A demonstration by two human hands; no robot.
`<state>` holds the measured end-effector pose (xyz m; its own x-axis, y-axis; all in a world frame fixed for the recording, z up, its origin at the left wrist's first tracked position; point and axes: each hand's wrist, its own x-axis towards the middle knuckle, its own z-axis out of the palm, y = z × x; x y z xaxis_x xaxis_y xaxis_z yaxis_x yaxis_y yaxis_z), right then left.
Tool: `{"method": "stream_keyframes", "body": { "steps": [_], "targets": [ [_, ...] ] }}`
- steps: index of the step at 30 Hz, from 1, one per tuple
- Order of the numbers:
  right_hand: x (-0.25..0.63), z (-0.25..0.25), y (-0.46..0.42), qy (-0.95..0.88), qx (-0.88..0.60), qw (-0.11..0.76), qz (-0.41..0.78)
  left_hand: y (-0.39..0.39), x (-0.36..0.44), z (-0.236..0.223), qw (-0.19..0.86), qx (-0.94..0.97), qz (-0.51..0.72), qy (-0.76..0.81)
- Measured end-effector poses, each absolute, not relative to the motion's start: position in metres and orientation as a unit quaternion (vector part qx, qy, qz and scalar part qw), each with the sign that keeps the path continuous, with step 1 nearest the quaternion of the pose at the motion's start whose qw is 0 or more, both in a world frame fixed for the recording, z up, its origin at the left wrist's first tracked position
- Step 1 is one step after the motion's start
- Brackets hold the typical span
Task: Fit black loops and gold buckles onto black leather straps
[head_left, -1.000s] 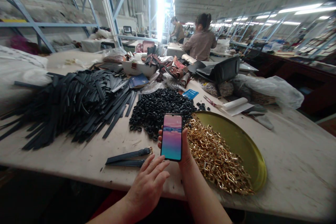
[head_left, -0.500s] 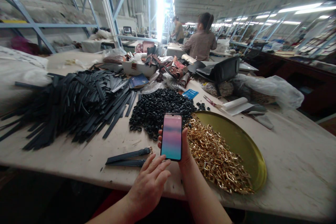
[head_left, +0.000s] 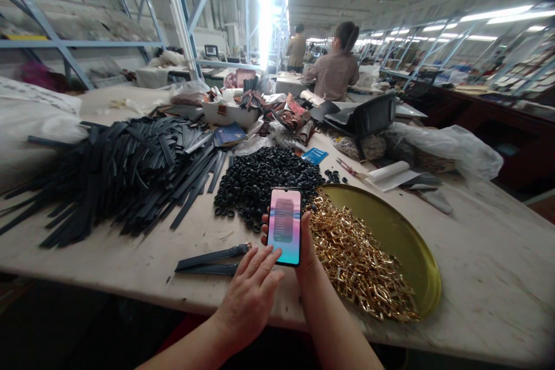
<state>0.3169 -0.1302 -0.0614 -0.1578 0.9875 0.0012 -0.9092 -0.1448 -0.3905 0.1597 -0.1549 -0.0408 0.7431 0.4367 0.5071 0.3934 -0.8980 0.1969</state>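
Observation:
A smartphone (head_left: 284,226) with a lit pink and blue screen stands upright in my right hand (head_left: 307,248), whose fingers wrap behind it and show at its left edge. My left hand (head_left: 251,292) has its fingers stretched out, the fingertips at the lower left of the screen. Just left of that hand lie dark straps (head_left: 208,260) with a gold buckle, partly covered by the fingers. Behind the phone spreads a heap of small black loops (head_left: 269,176). To the right, gold buckles (head_left: 359,260) fill part of a round gold tray (head_left: 416,254).
A big pile of dark strips (head_left: 139,167) covers the table's left side. Scissors (head_left: 349,167), a blue packet (head_left: 315,155), a booklet (head_left: 229,134) and a box of scraps (head_left: 228,114) lie farther back. Two people stand in the background, one nearer person (head_left: 333,72) facing away.
My left hand has slid slightly up and right over the phone's lower edge. A grey list panel now shows on the screen. My right hand holds the phone as before.

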Motion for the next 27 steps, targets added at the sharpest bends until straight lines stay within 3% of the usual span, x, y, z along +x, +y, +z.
{"method": "stream_keyframes", "body": {
  "steps": [27],
  "targets": [
    [0.318, -0.064, -0.131, -0.15, -0.118, 0.633, 0.75, -0.158, 0.154, -0.038, 0.056, 0.933, 0.29, 0.206]
  ]
}}
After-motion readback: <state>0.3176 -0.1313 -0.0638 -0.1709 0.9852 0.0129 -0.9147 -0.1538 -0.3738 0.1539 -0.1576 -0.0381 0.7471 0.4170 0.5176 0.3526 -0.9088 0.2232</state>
